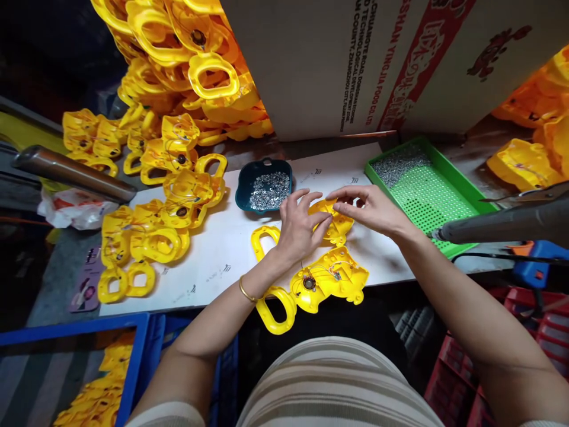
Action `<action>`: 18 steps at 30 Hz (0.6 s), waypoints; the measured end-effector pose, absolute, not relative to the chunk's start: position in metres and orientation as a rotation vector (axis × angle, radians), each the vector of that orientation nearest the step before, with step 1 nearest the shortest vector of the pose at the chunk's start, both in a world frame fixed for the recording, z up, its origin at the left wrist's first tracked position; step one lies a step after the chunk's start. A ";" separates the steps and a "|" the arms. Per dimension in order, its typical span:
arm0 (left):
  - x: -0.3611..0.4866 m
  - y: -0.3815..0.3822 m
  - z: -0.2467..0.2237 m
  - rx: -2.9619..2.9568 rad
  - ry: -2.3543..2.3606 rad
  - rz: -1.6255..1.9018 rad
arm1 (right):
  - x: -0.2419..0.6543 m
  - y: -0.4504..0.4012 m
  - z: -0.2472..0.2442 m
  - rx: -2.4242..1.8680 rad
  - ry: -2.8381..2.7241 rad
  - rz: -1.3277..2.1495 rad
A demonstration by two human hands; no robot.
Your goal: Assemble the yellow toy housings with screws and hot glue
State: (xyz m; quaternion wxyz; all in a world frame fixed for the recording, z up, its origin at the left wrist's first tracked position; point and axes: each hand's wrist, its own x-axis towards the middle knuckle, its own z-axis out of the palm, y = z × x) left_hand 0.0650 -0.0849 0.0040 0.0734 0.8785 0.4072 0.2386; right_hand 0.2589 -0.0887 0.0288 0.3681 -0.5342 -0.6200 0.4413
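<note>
My left hand [299, 224] reaches over a yellow plastic casing half [340, 228], its thumb and forefinger tips close together and the other fingers spread. Anything in that pinch is too small to make out. At the casing's upper edge is my right hand [368, 207], fingers curved, with a gap between thumb and forefinger. Nearer my body lies another yellow casing half [329, 279], its inside facing up, with thin wires, a round dark part and a ring-shaped handle. Just beyond my left hand, a dark teal tray [242, 193] holds many small metal pieces.
A green perforated tray [462, 184] with small metal pieces stands at right. Wired yellow casings [182, 190] lie at left, below a tall heap [169, 53]. A printed carton [311, 65] stands behind. Metal bars [80, 172] flank the white work sheet [208, 255]; a blue crate [142, 338] sits below left.
</note>
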 end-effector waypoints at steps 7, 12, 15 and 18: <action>0.064 -0.087 0.001 2.604 1.185 0.750 | 0.265 -0.092 0.024 -1.370 -1.600 1.192; 0.069 -0.090 0.003 2.424 1.223 0.724 | 0.264 -0.096 0.017 -1.390 -1.508 1.214; 0.074 -0.092 0.006 2.304 1.261 0.712 | 0.259 -0.097 0.014 -1.393 -1.481 1.177; 0.078 -0.094 0.007 2.212 1.310 0.715 | 0.256 -0.098 0.013 -1.395 -1.465 1.184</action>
